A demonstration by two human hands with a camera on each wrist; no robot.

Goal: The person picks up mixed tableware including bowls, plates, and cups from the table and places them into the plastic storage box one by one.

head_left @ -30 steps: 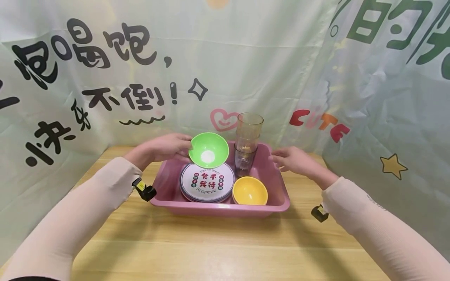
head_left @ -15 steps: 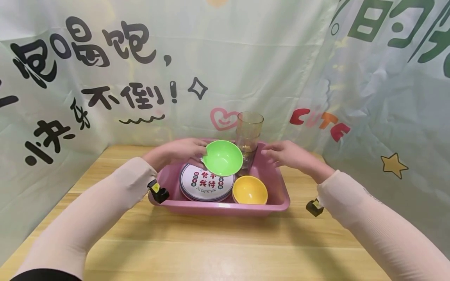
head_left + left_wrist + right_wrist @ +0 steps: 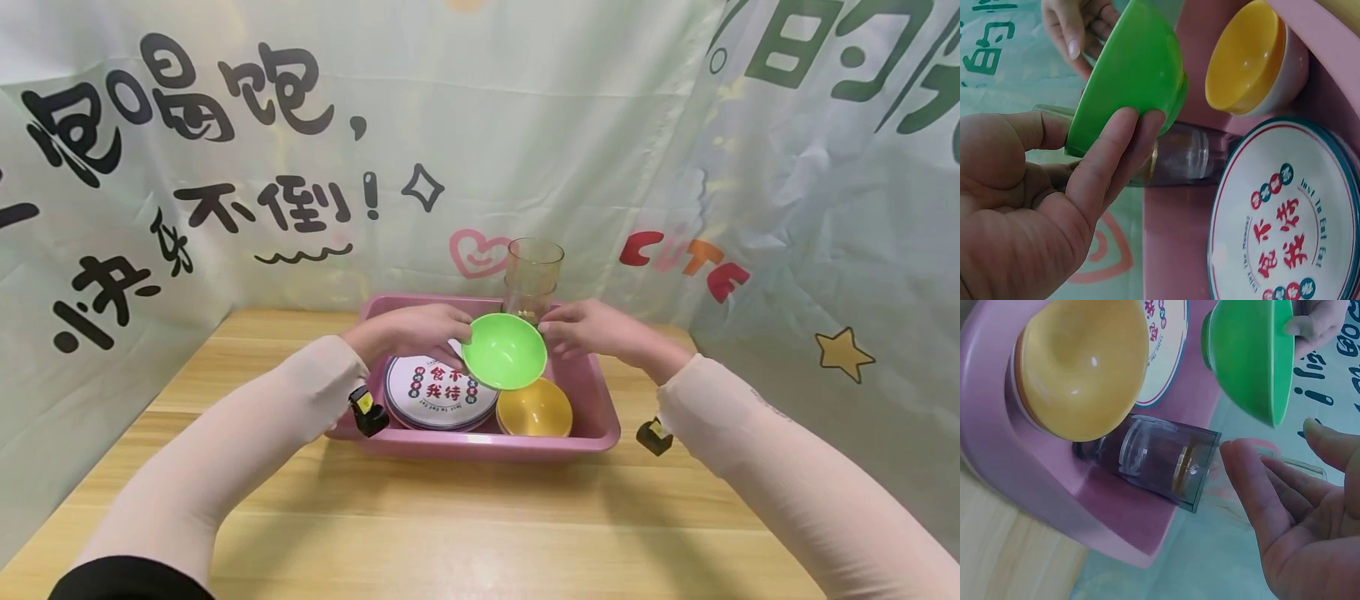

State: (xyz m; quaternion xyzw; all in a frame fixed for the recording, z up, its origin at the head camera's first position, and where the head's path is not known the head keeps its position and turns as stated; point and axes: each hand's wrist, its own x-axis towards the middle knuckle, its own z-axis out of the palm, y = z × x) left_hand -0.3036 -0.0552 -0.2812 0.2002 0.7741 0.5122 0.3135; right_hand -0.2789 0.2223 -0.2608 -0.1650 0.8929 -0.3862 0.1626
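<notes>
A green bowl (image 3: 505,352) is tilted above the pink tub, its inside facing the head camera. My left hand (image 3: 422,332) pinches its left rim, thumb on one face and fingers on the other, as the left wrist view shows. Close to the opposite rim, my right hand (image 3: 588,332) holds nothing; a small gap parts its fingers from the green bowl (image 3: 1250,359) in the right wrist view. Below the bowl, a yellow bowl (image 3: 534,412) sits in the tub, stacked on others. Left of it lies a stack of printed plates (image 3: 431,400).
The pink tub (image 3: 480,447) stands on a wooden table (image 3: 480,525). Stacked clear tumblers (image 3: 533,267) rise at its back right, partly hidden by the green bowl and right hand. A printed curtain (image 3: 570,125) hangs behind and on both sides.
My left hand has carried the green bowl to the right and lower, from above the plates to above the yellow bowl. My right hand has come left toward its rim.
</notes>
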